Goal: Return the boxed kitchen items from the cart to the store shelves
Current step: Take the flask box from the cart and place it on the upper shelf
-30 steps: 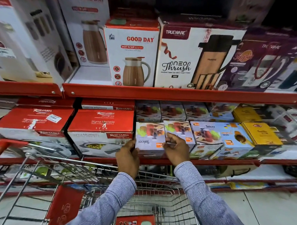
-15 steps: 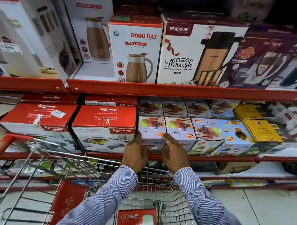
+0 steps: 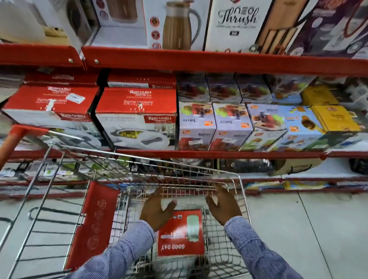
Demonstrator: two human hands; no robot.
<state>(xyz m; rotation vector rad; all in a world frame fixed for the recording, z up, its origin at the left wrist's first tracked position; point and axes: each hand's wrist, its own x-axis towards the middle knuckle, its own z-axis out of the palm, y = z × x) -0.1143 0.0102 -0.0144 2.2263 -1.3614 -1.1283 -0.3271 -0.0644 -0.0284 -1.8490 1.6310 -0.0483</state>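
Observation:
A red Good Day box (image 3: 182,233) lies flat on the bottom of the wire cart (image 3: 242,195). My left hand (image 3: 156,211) hovers over the box's left edge with fingers spread, perhaps touching it. To the right of the box, my right hand (image 3: 223,203) is inside the cart too, fingers apart and empty. On the middle shelf (image 3: 199,154) two Juicer boxes (image 3: 197,125) stand side by side at the front.
Red Rishabh casserole boxes (image 3: 136,116) sit left of the Juicer boxes, yellow boxes (image 3: 334,117) to the right. Jug and flask boxes (image 3: 174,22) fill the upper shelf. The cart's red child-seat flap (image 3: 94,224) and orange handle (image 3: 7,147) are at left. Tiled floor (image 3: 301,227) lies right.
Both hands have left the Juicer box on the middle shelf and dropped into the cart, either side of the red box. The view has tilted downward.

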